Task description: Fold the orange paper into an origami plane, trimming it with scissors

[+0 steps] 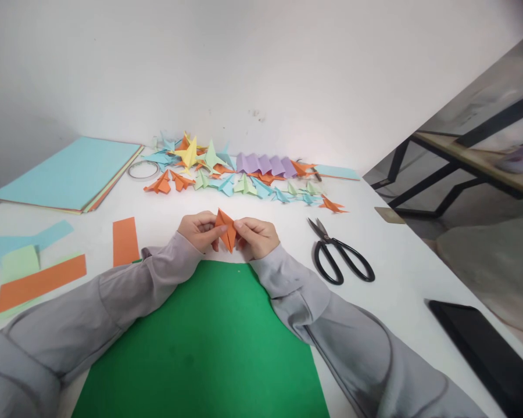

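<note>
My left hand (198, 230) and my right hand (256, 237) meet at the middle of the white table (401, 255). Both pinch a small folded orange paper piece (226, 227) between fingers and thumbs, one hand on each side. The piece is held just above the far edge of a large green sheet (204, 342) that lies under my forearms. Both arms wear grey sleeves.
Black scissors (340, 255) lie right of my hands. Several folded paper figures (235, 171) in mixed colours sit at the back, with a tape roll (143, 169). A stack of coloured sheets (70, 174) lies far left, orange strips (125, 241) nearer. A black slab (483, 348) lies at right.
</note>
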{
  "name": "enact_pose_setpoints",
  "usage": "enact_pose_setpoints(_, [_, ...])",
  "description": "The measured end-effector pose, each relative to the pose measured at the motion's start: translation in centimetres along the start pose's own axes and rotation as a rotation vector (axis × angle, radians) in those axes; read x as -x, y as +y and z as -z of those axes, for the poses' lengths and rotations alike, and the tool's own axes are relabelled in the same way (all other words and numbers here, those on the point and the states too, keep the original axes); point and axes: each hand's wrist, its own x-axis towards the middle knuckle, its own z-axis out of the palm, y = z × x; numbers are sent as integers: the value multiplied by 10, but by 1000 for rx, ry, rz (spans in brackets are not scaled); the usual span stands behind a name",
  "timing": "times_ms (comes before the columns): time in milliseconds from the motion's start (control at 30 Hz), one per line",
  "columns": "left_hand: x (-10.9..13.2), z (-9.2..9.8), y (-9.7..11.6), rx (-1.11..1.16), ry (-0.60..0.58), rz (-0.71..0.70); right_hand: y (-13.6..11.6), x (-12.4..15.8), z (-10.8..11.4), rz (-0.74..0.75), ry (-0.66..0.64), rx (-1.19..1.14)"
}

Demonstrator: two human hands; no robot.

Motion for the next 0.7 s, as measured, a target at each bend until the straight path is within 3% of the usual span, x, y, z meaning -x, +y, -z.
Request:
enact_pose_setpoints(333, [5,0,11,85,-60,196,-4,0,-4,17,0,40])
enact_pose_setpoints(700, [5,-3,11,37,17,32,1,0,-4,46,-6,17])
